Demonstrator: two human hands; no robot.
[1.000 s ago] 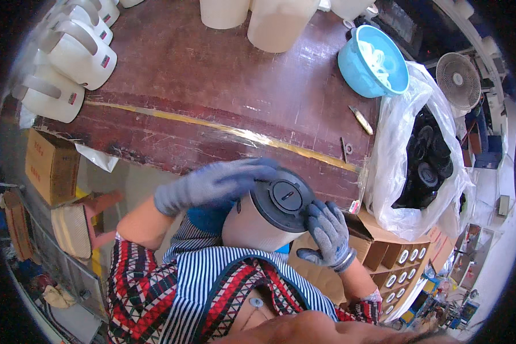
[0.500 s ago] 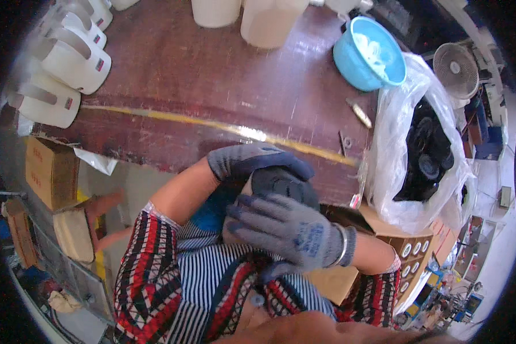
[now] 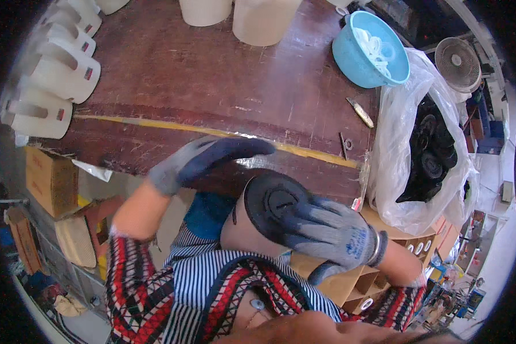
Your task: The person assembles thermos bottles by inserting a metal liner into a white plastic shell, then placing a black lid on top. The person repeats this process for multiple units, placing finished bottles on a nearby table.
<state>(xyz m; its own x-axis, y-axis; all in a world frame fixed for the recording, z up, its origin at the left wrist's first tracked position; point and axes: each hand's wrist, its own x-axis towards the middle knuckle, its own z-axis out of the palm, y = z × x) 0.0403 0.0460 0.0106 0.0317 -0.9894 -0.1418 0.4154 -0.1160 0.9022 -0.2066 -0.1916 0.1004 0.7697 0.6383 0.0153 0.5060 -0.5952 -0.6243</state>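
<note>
Gripping from the 3 o'clock side, the right hand (image 3: pixel 332 232) in a grey glove lies with its fingers (image 3: pixel 295 221) spread over the dark round lid (image 3: pixel 272 200) of a beige jug (image 3: pixel 243 229), and it presses on the lid; I cannot tell if the thumb closes under the rim. The jug is held against the person's body, just below the table edge, near the centre of the view and tilted with its lid toward 12 o'clock.

At 10 o'clock from the lid, the left hand (image 3: pixel 203 160), also in a grey glove with dark fingers, is flat and open, the fingers together and pointing toward 3 o'clock. It hovers over the front edge of the brown table (image 3: pixel 212 74) and holds nothing; it is just beside the lid but I cannot tell if it touches it.

On the table, at 10 o'clock, white jugs with handles (image 3: pixel 57 74) lie in a row. At 1 o'clock a blue bowl (image 3: pixel 364 54) holds small white rings. At 3 o'clock a clear plastic bag (image 3: pixel 413 149) holds more dark lids. Cardboard boxes (image 3: pixel 413 246) stand under the bag, near the right wrist.
</note>
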